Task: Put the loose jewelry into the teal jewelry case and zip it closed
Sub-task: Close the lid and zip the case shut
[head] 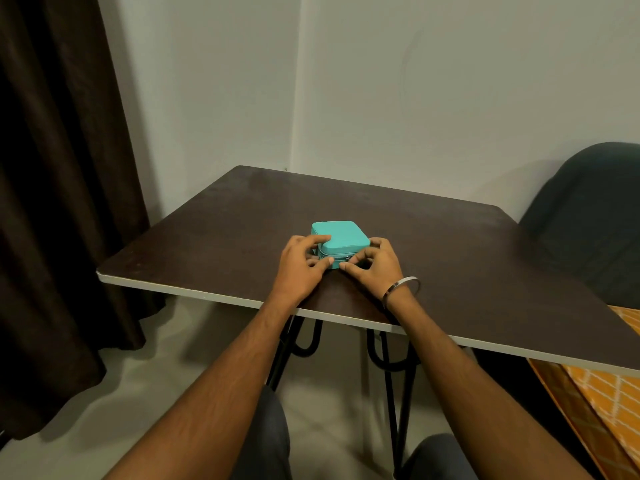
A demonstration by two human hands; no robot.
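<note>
A small teal jewelry case (341, 233) with its lid down sits on the dark brown table (450, 251), near the front edge. My left hand (301, 265) rests against the case's left front corner, thumb on the lid and fingers curled at the front. My right hand (372, 266) is at the case's right front, with thumb and fingertips pinched at the small metal zipper pull (346, 259) on the front side. A metal bangle (401, 287) circles my right wrist. No loose jewelry shows on the table.
A dark curtain (59, 202) hangs at the left. A dark chair back (588, 216) stands at the table's right end, with an orange patterned cloth (602, 393) below it. Black table legs (394, 393) and my knees are under the table.
</note>
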